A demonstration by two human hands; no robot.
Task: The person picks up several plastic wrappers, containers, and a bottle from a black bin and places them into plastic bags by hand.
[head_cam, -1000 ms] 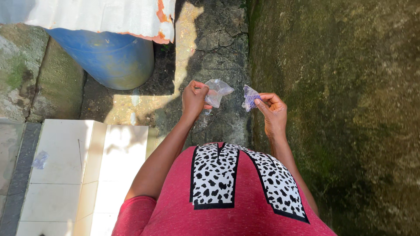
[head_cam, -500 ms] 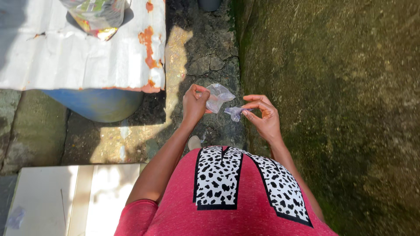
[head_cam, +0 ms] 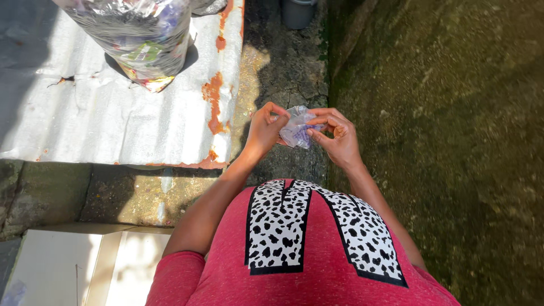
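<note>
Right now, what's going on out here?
A person in a red top holds a small crumpled clear plastic wrapper in front of the body, pinched between the left hand and the right hand. To the left, a bulging plastic bag sits on a rusty corrugated metal sheet.

A filled bag (head_cam: 136,39) stands on the metal sheet (head_cam: 113,124), left of the wrapper (head_cam: 297,131).

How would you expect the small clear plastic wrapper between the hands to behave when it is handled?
The plastic wrapper looks crumpled and thin, so probably floppy and very light. Its glossy film may be slippery, though the left hand and right hand pinch it from both sides.
</note>
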